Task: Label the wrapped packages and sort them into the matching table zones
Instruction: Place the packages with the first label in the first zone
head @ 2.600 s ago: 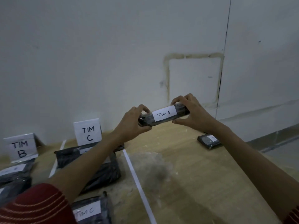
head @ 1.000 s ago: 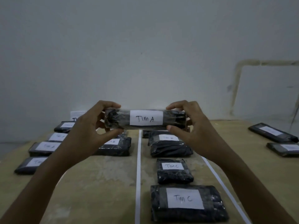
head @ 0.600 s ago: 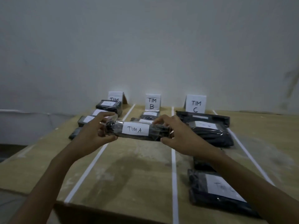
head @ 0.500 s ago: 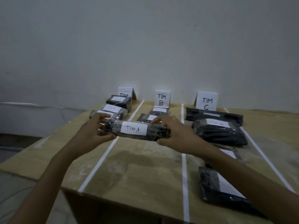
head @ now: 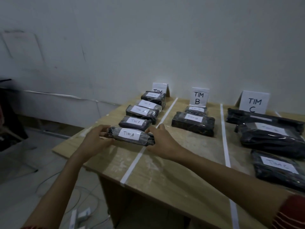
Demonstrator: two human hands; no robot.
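Note:
A long black wrapped package [head: 131, 135] with a white label reading "TIM A" is held by its two ends. My left hand [head: 94, 140] grips its left end and my right hand [head: 162, 142] grips its right end. It sits low over the left zone of the wooden table [head: 173, 171], at the near end of a row of several "TIM A" packages [head: 134, 123]. Its right end reaches the white tape line [head: 137, 160]. I cannot tell whether it touches the table.
Folded sign cards stand by the wall: TIM A [head: 160, 89], TIM B [head: 198, 98], TIM C [head: 253, 104]. Two packages [head: 193, 123] lie in zone B, several larger ones [head: 270, 139] in zone C. The table's left edge drops to a floor with cables [head: 49, 179].
The package has come down and leftward from chest height to the near end of the TIM A row. My view has swung left and down over the table.

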